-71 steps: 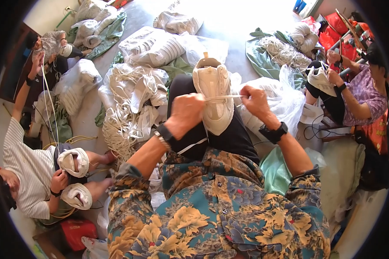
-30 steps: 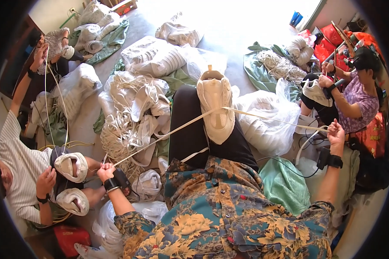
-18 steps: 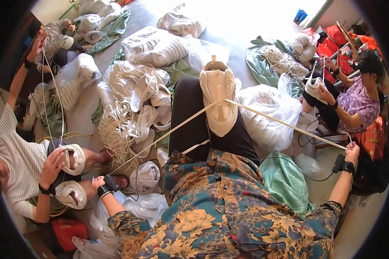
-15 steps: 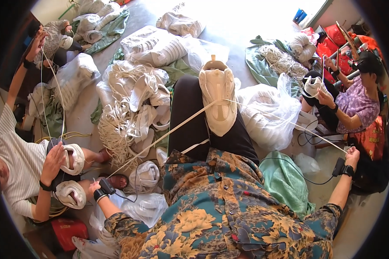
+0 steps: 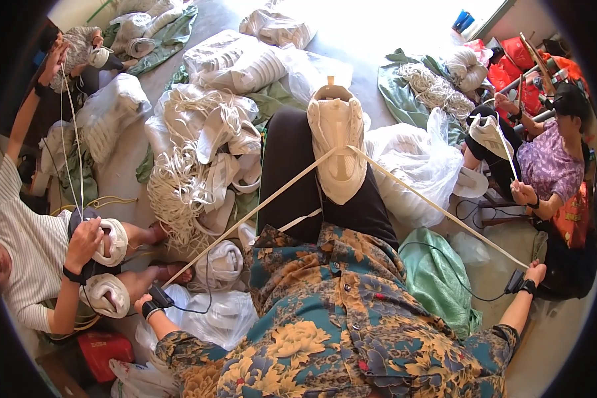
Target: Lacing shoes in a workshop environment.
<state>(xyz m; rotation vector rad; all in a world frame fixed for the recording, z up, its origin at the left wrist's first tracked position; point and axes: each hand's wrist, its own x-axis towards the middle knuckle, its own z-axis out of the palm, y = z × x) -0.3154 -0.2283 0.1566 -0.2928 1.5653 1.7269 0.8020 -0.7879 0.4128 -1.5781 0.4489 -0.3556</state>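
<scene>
A cream shoe upper (image 5: 338, 149) sits on a black form on my lap, toe pointing away. A flat cream lace (image 5: 259, 205) runs through it and stretches out taut to both sides. My left hand (image 5: 147, 304) is far out at the lower left, shut on the left end of the lace. My right hand (image 5: 532, 272) is far out at the lower right, shut on the right end. Both wrists wear black bands with cables.
Heaps of white laces (image 5: 179, 192) and bagged cream uppers (image 5: 235, 60) lie on the floor ahead. A person in a striped top (image 5: 26, 245) works a shoe at the left. Another person in purple (image 5: 550, 166) laces a shoe at the right. A green cloth (image 5: 438, 278) lies beside me.
My hands went from close together at the shoe to wide apart, pulling the lace ends outward and down until the lace is taut on both sides.
</scene>
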